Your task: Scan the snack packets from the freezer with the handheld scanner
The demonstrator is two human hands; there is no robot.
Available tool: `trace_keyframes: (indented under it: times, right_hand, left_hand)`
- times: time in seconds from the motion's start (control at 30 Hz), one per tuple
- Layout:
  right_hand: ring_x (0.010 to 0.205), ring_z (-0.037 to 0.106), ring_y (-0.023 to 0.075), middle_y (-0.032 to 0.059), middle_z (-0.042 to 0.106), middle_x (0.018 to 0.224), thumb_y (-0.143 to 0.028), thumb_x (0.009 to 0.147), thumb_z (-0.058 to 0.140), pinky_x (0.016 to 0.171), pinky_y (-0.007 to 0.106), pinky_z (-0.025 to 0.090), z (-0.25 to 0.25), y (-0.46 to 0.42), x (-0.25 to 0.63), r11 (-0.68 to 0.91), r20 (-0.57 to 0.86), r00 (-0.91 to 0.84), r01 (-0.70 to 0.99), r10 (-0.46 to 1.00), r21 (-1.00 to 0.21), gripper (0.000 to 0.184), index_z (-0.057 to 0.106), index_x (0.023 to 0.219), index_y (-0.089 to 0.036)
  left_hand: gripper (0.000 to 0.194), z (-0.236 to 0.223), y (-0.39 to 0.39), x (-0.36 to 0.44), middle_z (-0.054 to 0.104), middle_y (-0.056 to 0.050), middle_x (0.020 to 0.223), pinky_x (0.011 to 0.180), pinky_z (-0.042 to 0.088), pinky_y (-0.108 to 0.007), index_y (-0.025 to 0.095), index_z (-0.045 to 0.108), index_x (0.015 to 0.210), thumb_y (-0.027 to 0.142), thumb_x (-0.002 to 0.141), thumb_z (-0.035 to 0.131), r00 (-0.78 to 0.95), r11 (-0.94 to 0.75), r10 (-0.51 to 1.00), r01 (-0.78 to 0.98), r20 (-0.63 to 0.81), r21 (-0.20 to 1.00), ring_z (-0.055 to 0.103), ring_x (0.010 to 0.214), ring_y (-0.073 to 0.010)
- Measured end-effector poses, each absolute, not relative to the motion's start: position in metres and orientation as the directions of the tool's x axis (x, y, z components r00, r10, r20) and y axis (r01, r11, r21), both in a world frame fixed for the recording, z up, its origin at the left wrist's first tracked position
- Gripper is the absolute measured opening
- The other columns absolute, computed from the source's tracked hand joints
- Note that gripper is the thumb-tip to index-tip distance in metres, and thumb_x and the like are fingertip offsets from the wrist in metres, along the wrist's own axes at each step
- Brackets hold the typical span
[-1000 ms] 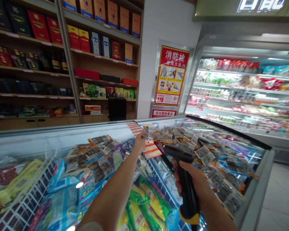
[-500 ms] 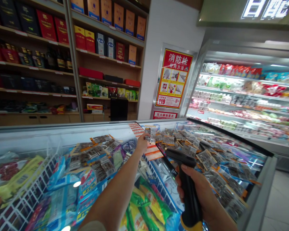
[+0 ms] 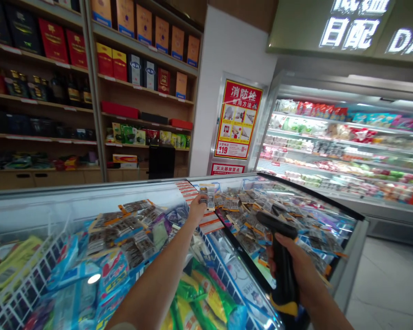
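My left hand stretches out to the far side of the freezer, its fingers closed on a small clear snack packet. That packet is over the red-and-white label strip between the two freezer sections. My right hand grips a black and yellow barcode scanner by its handle, with the head pointing left. Many similar brown packets with orange edges lie on the right section, partly behind the scanner. More brown packets are piled left of my left forearm.
White wire baskets hold blue packs and green-yellow bags. Boxed goods fill the wooden shelves behind. A red fire-hydrant sign hangs on the wall. A lit chilled display stands at right beside tiled floor.
The view has turned slightly right and up. The scanner in my right hand has shifted right, away from the left hand. My left hand still holds the packet over the label strip.
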State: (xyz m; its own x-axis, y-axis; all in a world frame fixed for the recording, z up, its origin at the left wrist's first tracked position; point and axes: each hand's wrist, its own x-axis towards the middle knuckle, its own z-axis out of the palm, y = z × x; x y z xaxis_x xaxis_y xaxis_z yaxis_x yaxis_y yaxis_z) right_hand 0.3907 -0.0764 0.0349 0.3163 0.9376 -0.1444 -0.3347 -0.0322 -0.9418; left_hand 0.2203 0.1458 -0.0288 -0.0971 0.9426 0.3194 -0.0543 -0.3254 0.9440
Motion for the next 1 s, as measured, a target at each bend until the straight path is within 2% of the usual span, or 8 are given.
trace_keyframes:
  times: [0.13,0.3,0.43,0.53,0.63,0.73,0.83,1.0]
  right_hand:
    - [0.033,0.048,0.0108,-0.0028,0.055,0.045,-0.039,0.062,0.065,0.030,0.021,0.037,0.035,-0.079,0.435,-0.013,-0.160,0.477,-0.296,0.864,-0.955,0.028,0.054,0.072,-0.016]
    - [0.033,0.048,0.0113,-0.0038,0.055,0.042,-0.037,0.062,0.066,0.030,0.021,0.038,0.035,-0.077,0.472,0.020,-0.166,0.612,-0.286,0.773,-0.958,0.026,0.053,0.074,-0.017]
    - [0.034,0.047,0.0114,-0.0033,0.054,0.041,-0.036,0.060,0.067,0.030,0.021,0.038,0.031,-0.078,0.496,0.029,-0.145,0.678,-0.239,0.720,-0.971,0.026,0.052,0.070,-0.017]
    - [0.034,0.048,0.0122,-0.0024,0.054,0.040,-0.034,0.059,0.068,0.030,0.023,0.038,0.029,-0.081,0.511,0.033,-0.144,0.729,-0.223,0.669,-0.974,0.025,0.052,0.067,-0.017]
    - [0.033,0.048,0.0132,-0.0020,0.054,0.040,-0.035,0.058,0.068,0.030,0.024,0.039,0.028,-0.083,0.519,0.023,-0.149,0.750,-0.213,0.645,-0.977,0.025,0.053,0.066,-0.016]
    - [0.033,0.048,0.0131,-0.0018,0.054,0.039,-0.035,0.058,0.068,0.030,0.024,0.039,0.028,-0.082,0.518,0.009,-0.159,0.746,-0.216,0.646,-0.976,0.024,0.053,0.064,-0.016]
    - [0.034,0.049,0.0127,-0.0021,0.055,0.041,-0.030,0.058,0.069,0.031,0.023,0.040,0.030,-0.079,0.510,-0.006,-0.181,0.747,-0.231,0.640,-0.973,0.022,0.054,0.065,-0.016]
    - [0.032,0.048,0.0131,-0.0019,0.054,0.041,-0.027,0.061,0.065,0.029,0.024,0.039,0.034,-0.064,0.487,-0.052,-0.217,0.696,-0.250,0.685,-0.967,0.016,0.052,0.063,-0.018]
  left_hand:
    - [0.029,-0.027,0.137,0.236,0.058,0.002,0.067,0.063,0.041,-0.024,0.017,0.058,0.074,0.005,0.053,0.041,-0.043,-0.335,0.942,-0.046,0.333,0.941,0.052,0.063,-0.0123]
    - [0.044,-0.021,0.134,0.274,0.063,-0.003,0.090,0.072,0.043,-0.026,0.017,0.058,0.095,0.002,0.057,0.042,0.044,-0.364,0.931,0.038,0.362,0.931,0.057,0.078,-0.0147]
    - [0.048,-0.007,0.133,0.312,0.060,-0.006,0.107,0.085,0.039,-0.034,0.020,0.056,0.105,0.005,0.061,0.047,0.114,-0.295,0.956,0.353,0.272,0.888,0.054,0.098,-0.0201]
    - [0.042,0.001,0.126,0.333,0.056,-0.007,0.113,0.088,0.035,-0.042,0.025,0.058,0.104,0.014,0.064,0.051,0.162,-0.246,0.969,0.608,0.186,0.755,0.049,0.105,-0.0252]
    - [0.042,0.004,0.118,0.338,0.049,-0.008,0.122,0.089,0.034,-0.044,0.027,0.056,0.108,0.018,0.067,0.050,0.151,-0.270,0.961,0.690,0.231,0.672,0.044,0.111,-0.0270]
    - [0.047,0.007,0.111,0.323,0.044,-0.009,0.127,0.091,0.035,-0.038,0.022,0.053,0.113,0.015,0.067,0.048,0.134,-0.310,0.942,0.696,0.308,0.648,0.043,0.112,-0.0244]
    - [0.047,0.013,0.106,0.287,0.049,-0.009,0.121,0.094,0.034,-0.031,0.016,0.053,0.112,0.011,0.066,0.045,0.162,-0.381,0.908,0.701,0.386,0.603,0.044,0.111,-0.0202]
    - [0.044,0.029,0.087,0.188,0.049,-0.007,0.122,0.096,0.032,-0.033,0.018,0.054,0.111,0.016,0.068,0.046,0.176,-0.374,0.895,0.795,0.409,0.477,0.043,0.113,-0.0211]
